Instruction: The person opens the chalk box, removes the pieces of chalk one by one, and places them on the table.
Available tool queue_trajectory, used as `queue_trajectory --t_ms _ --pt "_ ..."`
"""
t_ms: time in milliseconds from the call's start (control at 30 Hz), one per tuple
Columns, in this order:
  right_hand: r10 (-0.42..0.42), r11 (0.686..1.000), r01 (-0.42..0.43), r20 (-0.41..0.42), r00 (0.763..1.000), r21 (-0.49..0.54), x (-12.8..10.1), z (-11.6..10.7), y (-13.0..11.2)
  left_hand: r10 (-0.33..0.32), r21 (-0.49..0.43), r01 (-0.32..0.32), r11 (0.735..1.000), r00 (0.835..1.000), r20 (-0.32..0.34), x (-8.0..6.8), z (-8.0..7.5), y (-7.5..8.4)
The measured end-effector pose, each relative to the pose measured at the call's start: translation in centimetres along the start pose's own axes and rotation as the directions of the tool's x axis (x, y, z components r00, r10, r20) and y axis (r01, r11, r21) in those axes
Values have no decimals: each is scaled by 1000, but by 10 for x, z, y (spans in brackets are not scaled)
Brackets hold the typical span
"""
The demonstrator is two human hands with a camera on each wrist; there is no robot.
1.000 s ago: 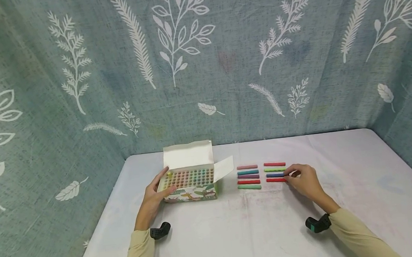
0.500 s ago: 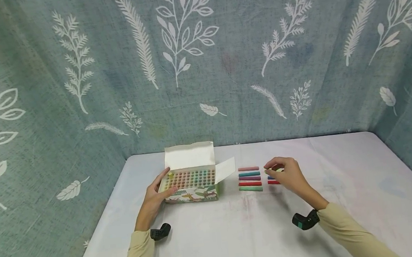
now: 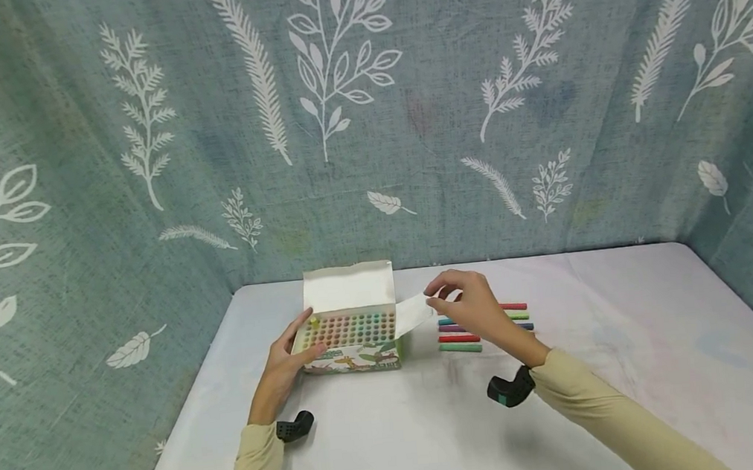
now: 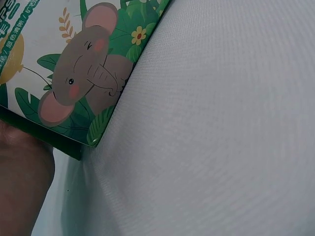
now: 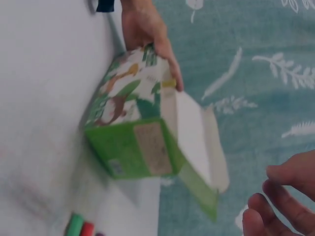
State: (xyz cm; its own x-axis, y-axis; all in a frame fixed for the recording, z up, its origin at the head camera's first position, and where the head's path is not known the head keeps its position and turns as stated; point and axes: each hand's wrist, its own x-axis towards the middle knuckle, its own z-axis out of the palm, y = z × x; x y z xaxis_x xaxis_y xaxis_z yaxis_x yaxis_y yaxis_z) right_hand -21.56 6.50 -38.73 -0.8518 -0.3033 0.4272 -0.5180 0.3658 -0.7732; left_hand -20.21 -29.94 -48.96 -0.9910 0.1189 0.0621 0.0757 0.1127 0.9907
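My left hand (image 3: 283, 364) grips the left end of an open chalk box (image 3: 360, 360), its thumb over the front top edge. Printed animals and leaves cover the box; an elephant shows on the box (image 4: 81, 69) in the left wrist view. Rows of chalk ends fill it, and one yellow chalk (image 3: 315, 322) stands higher at the back left corner. Beside the raised side flap (image 3: 413, 315), my right hand (image 3: 468, 305) hovers with loosely bent fingers. In the right wrist view, nothing shows between the thumb and fingers of the right hand (image 5: 283, 199).
Two columns of chalk sticks lie right of the box, including a green chalk (image 3: 460, 348), a red chalk (image 3: 513, 306) and a blue chalk (image 3: 526, 326). The right hand and forearm hide some. A patterned curtain (image 3: 442, 214) hangs behind the white-covered table (image 3: 394, 435).
My right hand has let go of the blue chalk in the right column and moved left to the box's side flap. The left hand stays on the box.
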Motion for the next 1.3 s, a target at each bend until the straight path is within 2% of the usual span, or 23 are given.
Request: queue_trajectory --t_ms 167,400,600,733,833,967,1133,1300 --pt "-78 997 77 42 996 30 17 18 -16 -10 33 11 999 999 -34 -1 0 2" --pt "-83 996 78 135 987 40 34 44 -30 -20 69 25 997 997 -70 -1 3 2" --pt "-111 993 103 178 978 52 45 63 -33 -49 42 51 998 998 -46 -3 5 2" --pt "-127 992 121 202 971 40 52 72 -36 -77 16 78 997 997 -30 -7 8 17" --pt "-132 991 128 228 965 31 56 78 -39 -74 1 74 997 997 -36 -5 9 15" --pt "-149 989 148 263 953 25 61 87 -43 -69 -8 69 998 997 -39 0 5 3" --pt "-164 985 173 297 941 -2 68 102 -44 -85 -33 84 996 996 -26 -2 4 10" --pt "-162 984 179 338 927 -20 72 114 -44 -97 -26 96 995 994 -54 -2 3 10"
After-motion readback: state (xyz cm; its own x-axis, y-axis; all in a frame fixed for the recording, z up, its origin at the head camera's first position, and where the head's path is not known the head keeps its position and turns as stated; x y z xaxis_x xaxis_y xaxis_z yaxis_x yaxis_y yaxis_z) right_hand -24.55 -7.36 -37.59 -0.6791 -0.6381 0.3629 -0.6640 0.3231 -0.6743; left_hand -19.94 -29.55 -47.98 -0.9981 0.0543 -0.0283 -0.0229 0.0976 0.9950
